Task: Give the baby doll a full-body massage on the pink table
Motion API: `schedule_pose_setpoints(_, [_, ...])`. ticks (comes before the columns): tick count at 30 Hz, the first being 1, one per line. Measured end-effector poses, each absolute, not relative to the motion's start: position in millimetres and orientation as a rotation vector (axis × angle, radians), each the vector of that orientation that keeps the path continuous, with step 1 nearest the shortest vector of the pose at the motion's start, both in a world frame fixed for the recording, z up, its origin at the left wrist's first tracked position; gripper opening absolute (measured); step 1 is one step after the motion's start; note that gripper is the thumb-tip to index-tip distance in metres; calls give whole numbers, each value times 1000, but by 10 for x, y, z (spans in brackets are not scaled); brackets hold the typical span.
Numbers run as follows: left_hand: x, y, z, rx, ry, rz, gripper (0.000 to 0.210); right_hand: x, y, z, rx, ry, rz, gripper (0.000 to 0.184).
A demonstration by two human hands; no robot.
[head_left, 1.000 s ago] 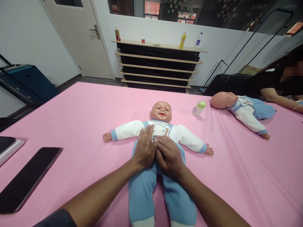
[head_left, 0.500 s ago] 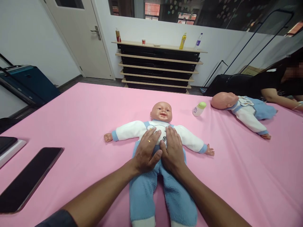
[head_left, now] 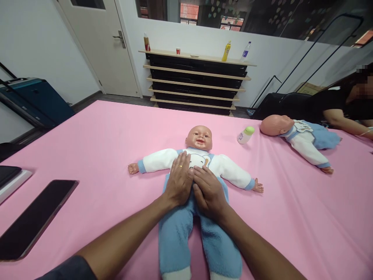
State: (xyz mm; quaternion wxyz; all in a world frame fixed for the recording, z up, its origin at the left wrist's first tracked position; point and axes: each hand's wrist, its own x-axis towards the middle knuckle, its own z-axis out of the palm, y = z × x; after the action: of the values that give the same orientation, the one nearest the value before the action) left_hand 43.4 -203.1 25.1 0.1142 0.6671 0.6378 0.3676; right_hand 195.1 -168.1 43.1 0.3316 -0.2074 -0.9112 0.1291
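A baby doll [head_left: 199, 139] in a white top and blue trousers lies on its back, arms stretched out to both sides. My left hand [head_left: 180, 179] lies flat on the left side of its chest and belly, fingers stretched toward the doll's shoulder and a ring on one finger. Beside it, my right hand [head_left: 210, 191] rests on the belly, its fingers extended and angled to the left, with the tips close to the left hand. Part of the bear face printed on the top shows above my hands. Neither hand grasps anything.
The pink-covered table [head_left: 116, 136] also bears a white bottle with a green cap [head_left: 246, 135], a second doll [head_left: 305, 136] and a black phone [head_left: 36, 219]. A co-worker's arm [head_left: 346, 122] is at the far right. Behind stands a shelf unit [head_left: 198, 74] with bottles.
My left hand has slid slightly up the doll's chest. My right hand has moved down and its fingers now point left, toward the left hand. More of the bear print shows.
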Motion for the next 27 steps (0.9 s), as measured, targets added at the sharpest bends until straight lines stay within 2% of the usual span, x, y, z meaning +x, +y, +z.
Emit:
schedule_pose_setpoints(5, [433,-2067,251,1985,1875,1156,61,1864,-1636,457,-852,-2481,292,52])
schedule_pose_setpoints(18, [395,-2163,381,2300,1486,1163,66,1861,-1568,290,-1341,-2204,361,62])
schedule_pose_setpoints(24, [444,-2086,425,2183,1701,938,57,1923,-1597,233,-1251,-1952,345,65])
schedule_pose_setpoints(27, [459,-2038,384,2054,1837,910,55,1956,-1648,278,-991,-1964,277,55])
